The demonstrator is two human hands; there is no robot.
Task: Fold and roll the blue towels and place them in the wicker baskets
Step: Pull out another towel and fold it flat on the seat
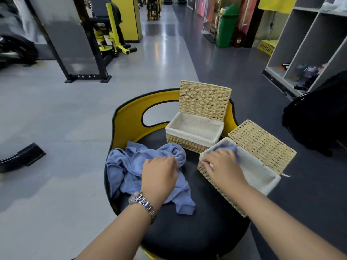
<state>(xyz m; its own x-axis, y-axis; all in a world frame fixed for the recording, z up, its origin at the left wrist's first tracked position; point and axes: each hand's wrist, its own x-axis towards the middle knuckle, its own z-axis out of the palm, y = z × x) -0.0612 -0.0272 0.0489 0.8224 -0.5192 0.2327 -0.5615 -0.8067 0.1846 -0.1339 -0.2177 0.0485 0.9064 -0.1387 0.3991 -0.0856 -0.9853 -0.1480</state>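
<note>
- Loose blue towels point(122, 166) lie heaped on the black bench point(187, 231), one partly rolled; the left hand point(159, 173) rests on them, fingers curled into the cloth.
- The far basket point(193, 132) stands unfilled.
- The right hand point(221, 164) tucks a rolled towel point(228, 148) into the near basket point(262, 177), fingers curled over it.
- Next, I'd say: let go, then roll another.

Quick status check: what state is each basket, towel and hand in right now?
Far wicker basket with white liner: lid up, nothing visible inside.
Near wicker basket with white liner: lid open, blue towel inside at its far end.
Rolled blue towel: in near basket, under right hand.
Loose blue towels: crumpled on black seat.
Left hand: grip on loose towels.
Right hand: on rolled towel, grip unclear.
</note>
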